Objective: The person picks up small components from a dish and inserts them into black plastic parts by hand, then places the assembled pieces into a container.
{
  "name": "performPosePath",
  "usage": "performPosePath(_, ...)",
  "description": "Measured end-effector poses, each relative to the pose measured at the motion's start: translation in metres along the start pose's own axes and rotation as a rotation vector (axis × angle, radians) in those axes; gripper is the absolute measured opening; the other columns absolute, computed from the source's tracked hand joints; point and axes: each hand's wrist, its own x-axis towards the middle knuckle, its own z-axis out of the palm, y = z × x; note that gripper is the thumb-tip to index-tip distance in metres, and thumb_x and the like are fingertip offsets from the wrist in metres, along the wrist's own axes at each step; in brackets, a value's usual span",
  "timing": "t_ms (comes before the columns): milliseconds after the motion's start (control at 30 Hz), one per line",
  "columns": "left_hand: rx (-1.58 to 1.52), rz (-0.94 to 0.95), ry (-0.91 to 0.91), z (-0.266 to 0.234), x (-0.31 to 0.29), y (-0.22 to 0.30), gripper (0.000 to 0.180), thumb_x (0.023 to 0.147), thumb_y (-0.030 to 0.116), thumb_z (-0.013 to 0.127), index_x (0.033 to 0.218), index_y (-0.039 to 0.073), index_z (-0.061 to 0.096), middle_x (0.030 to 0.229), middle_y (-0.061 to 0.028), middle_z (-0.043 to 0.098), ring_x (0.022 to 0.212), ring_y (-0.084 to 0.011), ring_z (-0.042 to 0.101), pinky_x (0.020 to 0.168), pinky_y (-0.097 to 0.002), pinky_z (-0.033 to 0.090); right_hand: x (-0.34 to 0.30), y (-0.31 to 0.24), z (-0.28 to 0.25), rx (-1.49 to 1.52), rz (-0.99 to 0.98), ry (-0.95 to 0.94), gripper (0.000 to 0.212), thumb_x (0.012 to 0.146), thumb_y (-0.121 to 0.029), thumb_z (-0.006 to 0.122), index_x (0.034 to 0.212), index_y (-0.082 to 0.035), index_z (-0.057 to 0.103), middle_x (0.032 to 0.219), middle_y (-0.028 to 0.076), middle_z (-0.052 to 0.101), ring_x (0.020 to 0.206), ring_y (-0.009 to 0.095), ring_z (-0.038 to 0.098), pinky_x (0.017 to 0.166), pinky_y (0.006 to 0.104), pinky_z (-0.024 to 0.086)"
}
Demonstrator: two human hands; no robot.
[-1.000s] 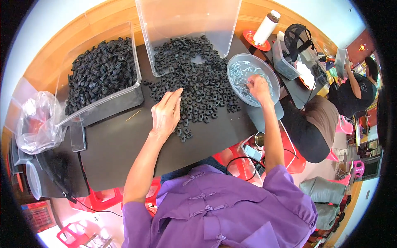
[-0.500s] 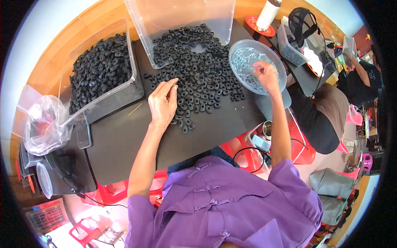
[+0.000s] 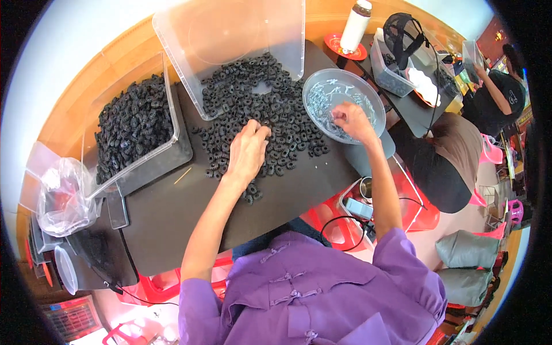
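Note:
My left hand (image 3: pixel 248 150) rests over the loose pile of small black plastic parts (image 3: pixel 287 123), its fingers bent down and drawn together among them. Its fingertips are hidden, so whatever they grip does not show. Over the round translucent tub (image 3: pixel 376 109), my right hand (image 3: pixel 352 119) has thumb and fingers pinched together. Small pale metallic pieces (image 3: pixel 323 103), thin like pins or screws, lie scattered in this tub. Anything in that pinch is too small to make out.
A clear bin heaped with black parts (image 3: pixel 135 123) stands at the left. Behind the pile a clear bin (image 3: pixel 241 34) lies tipped on its side. A phone (image 3: pixel 117 210), a plastic bag (image 3: pixel 66 198) and a thin stick (image 3: pixel 183 175) lie nearby. Another person (image 3: pixel 445 167) sits at the right.
My left hand has turned and come down onto the black parts, its fingers now curled under. My right hand stays over the tub, still pinched. The whole view has shifted slightly.

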Motion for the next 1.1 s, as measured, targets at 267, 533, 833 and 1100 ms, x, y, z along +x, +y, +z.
performPosePath(267, -0.835, -0.392, 0.126, -0.018, -0.032, -0.004, 0.021, 0.078, -0.004, 0.067, 0.098, 0.003, 0.064, 0.082, 0.0037, 0.062, 0.071, -0.0029, 0.053, 0.066, -0.0203, 0.045, -0.005, -0.002, -0.003, 0.170, 0.144, 0.169, 0.017, 0.073, 0.000, 0.065, 0.090, -0.003, 0.065, 0.081, 0.015, 0.065, 0.072, 0.024, 0.064, 0.067, 0.0335, 0.050)
performPosePath(533, -1.068, -0.445, 0.169, -0.017, -0.042, -0.014, 0.023, 0.079, -0.004, 0.066, 0.101, 0.003, 0.064, 0.085, 0.0028, 0.064, 0.076, -0.0026, 0.057, 0.071, -0.0185, 0.046, 0.002, -0.018, -0.004, 0.455, 0.300, 0.268, 0.014, 0.083, -0.002, 0.058, 0.094, -0.001, 0.065, 0.079, 0.006, 0.062, 0.070, 0.012, 0.060, 0.060, 0.0263, 0.051)
performPosePath(833, -1.163, -0.430, 0.149, -0.012, -0.044, -0.010, 0.023, 0.079, -0.007, 0.066, 0.099, 0.004, 0.066, 0.085, 0.0016, 0.063, 0.076, -0.0037, 0.058, 0.070, -0.0183, 0.047, -0.008, -0.081, 0.004, 0.659, 0.140, 0.213, 0.013, 0.088, -0.004, 0.054, 0.096, -0.002, 0.064, 0.084, 0.005, 0.062, 0.069, 0.010, 0.057, 0.059, 0.0232, 0.049)
performPosePath(1100, -0.952, -0.388, 0.166, -0.009, -0.043, 0.001, 0.020, 0.075, -0.009, 0.066, 0.092, 0.000, 0.066, 0.086, -0.0012, 0.060, 0.075, -0.0053, 0.061, 0.065, -0.0190, 0.049, -0.025, -0.169, 0.041, 1.074, 0.107, -0.098, 0.011, 0.083, 0.002, 0.061, 0.093, 0.001, 0.059, 0.080, 0.003, 0.061, 0.070, 0.007, 0.058, 0.061, 0.0211, 0.050)
